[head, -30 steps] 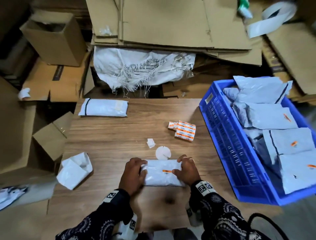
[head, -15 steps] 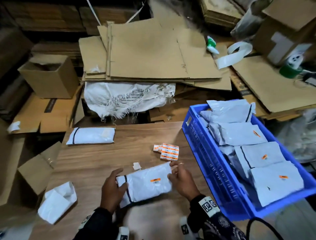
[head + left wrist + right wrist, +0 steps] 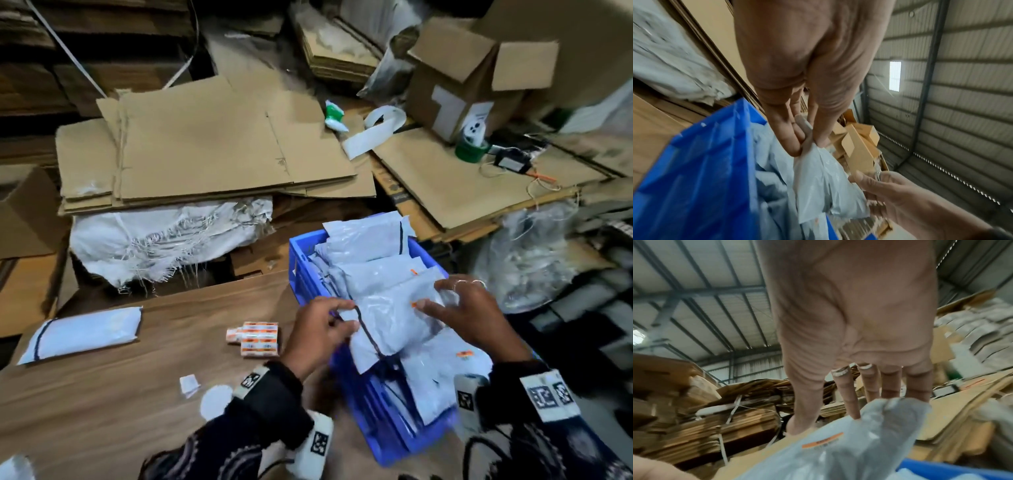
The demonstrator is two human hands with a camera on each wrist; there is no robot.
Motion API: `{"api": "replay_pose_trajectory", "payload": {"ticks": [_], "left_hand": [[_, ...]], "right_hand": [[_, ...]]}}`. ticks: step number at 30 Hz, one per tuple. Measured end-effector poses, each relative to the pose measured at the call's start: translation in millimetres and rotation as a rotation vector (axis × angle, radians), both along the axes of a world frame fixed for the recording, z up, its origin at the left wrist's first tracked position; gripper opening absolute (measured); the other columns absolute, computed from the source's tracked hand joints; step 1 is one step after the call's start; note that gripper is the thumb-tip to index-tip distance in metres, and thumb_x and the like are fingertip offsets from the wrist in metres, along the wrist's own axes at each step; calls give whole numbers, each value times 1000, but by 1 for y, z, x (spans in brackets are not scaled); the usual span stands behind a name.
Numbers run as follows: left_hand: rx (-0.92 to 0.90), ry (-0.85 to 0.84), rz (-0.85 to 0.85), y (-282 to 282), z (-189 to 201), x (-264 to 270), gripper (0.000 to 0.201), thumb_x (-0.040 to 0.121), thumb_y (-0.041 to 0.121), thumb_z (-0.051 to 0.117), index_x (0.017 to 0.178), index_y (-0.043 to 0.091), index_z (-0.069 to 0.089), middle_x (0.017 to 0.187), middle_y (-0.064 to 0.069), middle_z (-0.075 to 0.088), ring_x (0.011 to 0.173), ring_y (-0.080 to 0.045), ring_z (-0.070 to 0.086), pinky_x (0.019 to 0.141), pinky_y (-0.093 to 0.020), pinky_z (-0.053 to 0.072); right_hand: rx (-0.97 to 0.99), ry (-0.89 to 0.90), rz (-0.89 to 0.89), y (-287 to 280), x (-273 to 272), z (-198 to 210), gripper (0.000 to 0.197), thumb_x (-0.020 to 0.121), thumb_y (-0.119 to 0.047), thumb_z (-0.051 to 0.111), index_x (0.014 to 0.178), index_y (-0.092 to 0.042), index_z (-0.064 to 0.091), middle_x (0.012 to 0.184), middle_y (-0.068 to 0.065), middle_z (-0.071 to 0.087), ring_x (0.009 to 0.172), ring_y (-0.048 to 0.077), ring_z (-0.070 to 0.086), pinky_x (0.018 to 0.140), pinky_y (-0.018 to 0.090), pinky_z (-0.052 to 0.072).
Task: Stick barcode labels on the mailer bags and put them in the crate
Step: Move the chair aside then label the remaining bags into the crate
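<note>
Mailer bag (image 3: 390, 322), grey and crinkled, orange label (image 3: 413, 304), gripped by left hand (image 3: 317, 337) and right hand (image 3: 472, 315) over crate (image 3: 301, 270)

A wood-grain table (image 3: 137, 394) is filling the foreground of a dim warehouse. Beyond the table, flattened cardboard sheets (image 3: 205, 147) are lying stacked over a frayed white woven sack (image 3: 164, 240). Farther behind the table, toward its right, an open cardboard box (image 3: 472, 78) is standing. A corrugated metal wall (image 3: 962, 113) is rising past the clutter around the table, with daylight coming through one small window (image 3: 895, 76). A ribbed metal roof (image 3: 705, 288) is arching above the table.
</note>
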State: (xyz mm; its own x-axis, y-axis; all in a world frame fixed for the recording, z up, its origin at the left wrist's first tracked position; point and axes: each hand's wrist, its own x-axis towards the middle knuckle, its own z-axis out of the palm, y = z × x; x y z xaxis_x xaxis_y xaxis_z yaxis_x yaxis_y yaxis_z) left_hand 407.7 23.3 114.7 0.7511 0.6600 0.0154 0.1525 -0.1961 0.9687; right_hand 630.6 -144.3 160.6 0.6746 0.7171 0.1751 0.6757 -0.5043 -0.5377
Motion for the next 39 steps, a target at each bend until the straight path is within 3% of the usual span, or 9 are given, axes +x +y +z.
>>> {"api": "replay_pose_trajectory", "payload": {"ticks": [4, 7, 11, 14, 19, 24, 29, 33, 39], "left_hand": [[113, 175, -77, -20, -10, 71, 40, 79, 11, 81, 118, 6, 72, 101, -11, 69, 91, -24, 68, 81, -20, 46], [203, 338, -172, -26, -27, 96, 38, 79, 10, 79, 116, 4, 69, 115, -18, 63, 112, -30, 59, 91, -26, 42], [265, 447, -211, -32, -45, 101, 29, 83, 12, 73, 109, 2, 64, 122, -18, 49, 119, -32, 51, 96, -30, 39], [265, 397, -209, -35, -38, 83, 37, 87, 13, 71, 123, 8, 64, 139, -14, 43, 129, -28, 47, 105, -26, 36], [314, 136, -24, -14, -23, 5, 30, 91, 24, 69, 121, 20, 69, 134, -1, 53, 92, -15, 67, 90, -22, 51], [282, 139, 291, 36, -56, -128, 19, 88, 18, 72, 106, 20, 76, 111, 10, 65, 101, -1, 64, 82, -12, 50], [181, 310, 553, 90, -100, -262, 16, 88, 14, 76, 99, 26, 75, 105, 6, 70, 99, -3, 65, 76, -13, 51], [121, 416, 627, 137, -125, -327, 15, 90, 12, 75, 102, 20, 75, 108, -1, 71, 94, -14, 68, 73, -4, 46], [-11, 287, 468, 159, -149, -312, 18, 92, 7, 71, 106, 18, 74, 109, 1, 73, 93, 4, 67, 78, -11, 50]], "right_hand": [[-268, 8, -56, -17, 58, -39, 66, 56, -81, 75, 70, -20, 55, 77, -3, 60, 82, 25, 59, 71, 38, 48], [-454, 85, 5, -8, 66, -73, 62, 60, -74, 80, 74, -24, 46, 82, -1, 58, 90, 27, 61, 72, 34, 40], [-509, 142, 28, 2, 61, -93, 60, 65, -71, 78, 83, -25, 44, 88, -3, 57, 97, 27, 64, 73, 35, 45], [-495, 165, 34, 6, 56, -84, 52, 68, -59, 84, 86, -24, 49, 95, 5, 66, 102, 30, 65, 78, 37, 48], [-180, -30, 26, 26, 8, -45, 64, 78, -45, 82, 124, -4, 64, 126, 15, 66, 120, 35, 60, 95, 49, 50], [86, 128, 277, 86, -100, -34, 36, 84, -40, 79, 113, -18, 73, 110, 3, 74, 104, 22, 68, 93, 40, 53], [-50, 401, 348, 160, -186, -109, 28, 83, -39, 80, 104, -22, 72, 93, -11, 71, 86, 4, 66, 72, 17, 46], [-83, 581, 187, 197, -212, -186, 19, 78, -37, 80, 91, -24, 76, 90, -6, 78, 89, 12, 74, 84, 38, 59], [-137, 769, -111, 213, -223, -236, 6, 77, -4, 80, 81, -7, 77, 75, 8, 76, 75, 23, 70, 75, 43, 59]]}}
